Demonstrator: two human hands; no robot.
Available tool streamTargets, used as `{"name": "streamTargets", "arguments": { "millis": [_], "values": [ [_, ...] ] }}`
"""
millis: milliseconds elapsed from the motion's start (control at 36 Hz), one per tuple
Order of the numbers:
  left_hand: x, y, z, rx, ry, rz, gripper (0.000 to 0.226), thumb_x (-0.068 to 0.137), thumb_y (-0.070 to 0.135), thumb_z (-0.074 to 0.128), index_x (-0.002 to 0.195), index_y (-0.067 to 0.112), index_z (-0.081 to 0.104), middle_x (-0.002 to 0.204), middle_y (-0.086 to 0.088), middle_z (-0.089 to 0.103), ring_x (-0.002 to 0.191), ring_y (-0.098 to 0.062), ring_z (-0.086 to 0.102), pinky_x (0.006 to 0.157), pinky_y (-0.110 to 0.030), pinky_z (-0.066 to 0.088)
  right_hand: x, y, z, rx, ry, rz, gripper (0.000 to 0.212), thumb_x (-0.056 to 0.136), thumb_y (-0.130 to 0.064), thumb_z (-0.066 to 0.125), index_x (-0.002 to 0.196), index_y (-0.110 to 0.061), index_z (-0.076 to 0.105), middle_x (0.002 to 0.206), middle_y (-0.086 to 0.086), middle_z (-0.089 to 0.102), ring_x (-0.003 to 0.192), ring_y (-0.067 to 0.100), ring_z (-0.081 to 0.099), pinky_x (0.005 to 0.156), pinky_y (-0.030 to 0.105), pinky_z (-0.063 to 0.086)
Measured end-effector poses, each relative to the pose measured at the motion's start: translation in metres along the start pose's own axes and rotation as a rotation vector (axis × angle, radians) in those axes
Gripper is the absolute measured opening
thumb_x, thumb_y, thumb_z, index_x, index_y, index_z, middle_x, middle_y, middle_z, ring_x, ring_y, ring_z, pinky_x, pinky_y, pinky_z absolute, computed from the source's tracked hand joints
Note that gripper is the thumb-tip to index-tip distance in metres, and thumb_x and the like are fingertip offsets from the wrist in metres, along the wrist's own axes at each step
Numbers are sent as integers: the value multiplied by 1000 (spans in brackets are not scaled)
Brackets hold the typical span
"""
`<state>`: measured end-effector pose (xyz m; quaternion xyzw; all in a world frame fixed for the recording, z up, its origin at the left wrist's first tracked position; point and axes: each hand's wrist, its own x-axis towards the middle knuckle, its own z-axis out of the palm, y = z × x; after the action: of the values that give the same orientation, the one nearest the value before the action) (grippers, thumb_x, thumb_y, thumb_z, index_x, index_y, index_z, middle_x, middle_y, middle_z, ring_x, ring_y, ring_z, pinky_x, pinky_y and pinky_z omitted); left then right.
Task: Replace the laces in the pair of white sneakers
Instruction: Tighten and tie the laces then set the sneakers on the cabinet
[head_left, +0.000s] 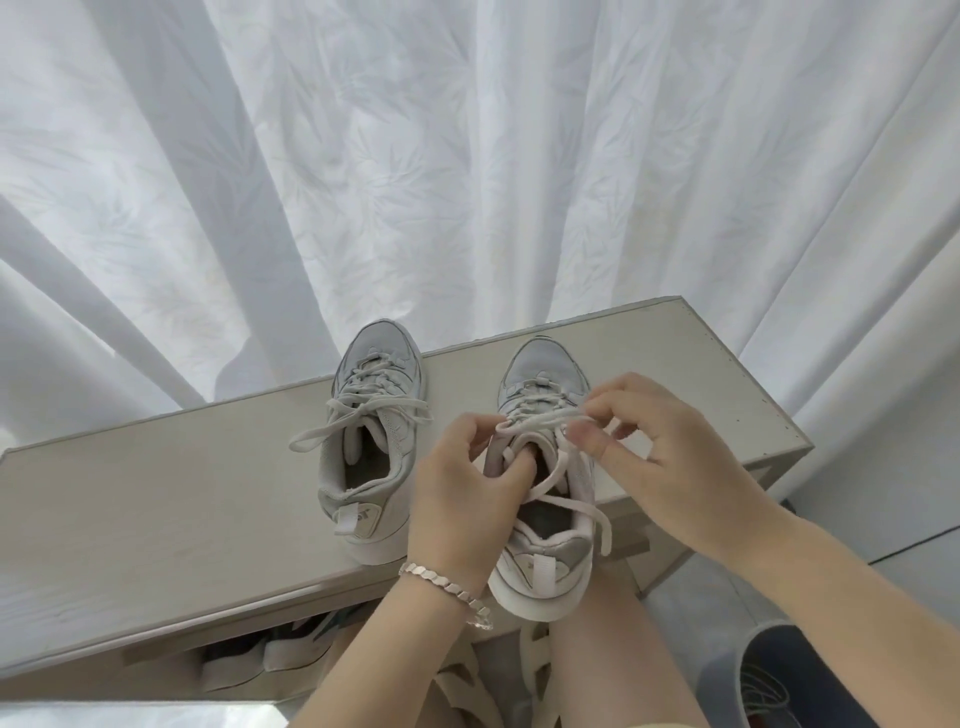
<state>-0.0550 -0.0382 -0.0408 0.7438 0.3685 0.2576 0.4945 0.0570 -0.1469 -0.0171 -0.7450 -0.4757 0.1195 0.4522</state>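
Head view: near sneaker (545, 566), lace (540, 415) untied;
Left hand (457, 509): grips tongue (496, 460); hold firm;
Right hand (670, 462): pinches lace; draw straight

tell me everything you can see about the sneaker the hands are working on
The sneaker is a worn white low-top with a mesh-like toe, grey heel panels and a pull tab at the heel. It stands upright on the pale cabinet top, toe toward the curtain, heel overhanging the front edge, to the right of its mate. Its flat white lace is threaded but loose, one end trailing over the collar. The left hand grips its tongue; the right hand pinches the lace above the eyelets.
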Motion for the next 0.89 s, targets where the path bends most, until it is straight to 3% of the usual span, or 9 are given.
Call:
{"name": "streamTargets", "arguments": {
  "millis": [56,167,306,389,472,556,667,750,889],
  "values": [
    [0,1,-4,-7,-57,-22,20,78,20,71,92,31,63,92,20,66,98,8,57,85,-17,46,12,-3,-3,213,-49,159,20,91,-26,55,74,-20,64,71,-12,62,60,2,51,62,12,40],
    [1,4,-10,-15,-116,-41,29,78,21,73,92,38,55,99,21,62,102,7,56,88,-21,46,34,7,6,372,15,424,30,95,-20,51,67,-15,60,52,-11,57,50,5,48,48,12,38],
    [0,8,-19,136,-49,76,16,77,29,73,83,35,59,83,21,64,86,15,55,71,-5,41,39,18,18,263,63,492,11,90,-26,60,85,-16,58,72,0,58,55,2,51,55,15,38],
    [3,8,-25,139,-29,93,12,77,26,74,76,30,62,73,16,66,74,7,60,66,-8,45,26,18,22,73,202,393,22,85,-24,66,97,-22,48,81,-4,46,70,5,45,61,9,37],
    [8,8,-31,59,-63,21,11,76,19,76,78,22,66,70,9,67,67,-3,63,61,-21,54,8,3,21,-196,324,8,9,81,-18,57,90,-18,56,82,-9,41,78,9,39,76,4,33],
    [12,9,-35,-29,-102,-55,11,75,12,77,79,15,67,68,1,68,60,-6,63,50,-20,52,-2,-3,22,-287,209,-256,18,78,-20,48,78,-14,65,78,-11,46,79,6,40,76,14,38],
    [12,11,-38,-176,-132,-167,11,74,5,75,79,8,66,60,-2,68,50,-6,61,46,-19,50,-4,-14,29,-339,36,-293,22,81,-33,53,80,-18,69,77,-9,56,80,6,44,74,16,40],
    [11,15,-43,-383,-152,-289,8,76,-1,72,79,2,65,59,-5,68,51,-10,63,49,-20,53,-3,-15,37,-380,-39,-167,25,77,-49,61,80,-24,67,79,-13,56,81,6,45,72,16,36],
    [9,17,-47,-467,-207,-316,10,79,-7,66,86,0,62,72,-12,72,62,-14,68,57,-22,56,-2,-16,48,-451,107,-178,19,76,-35,63,63,-21,63,65,-11,52,67,10,44,61,21,38]
  ]
}}
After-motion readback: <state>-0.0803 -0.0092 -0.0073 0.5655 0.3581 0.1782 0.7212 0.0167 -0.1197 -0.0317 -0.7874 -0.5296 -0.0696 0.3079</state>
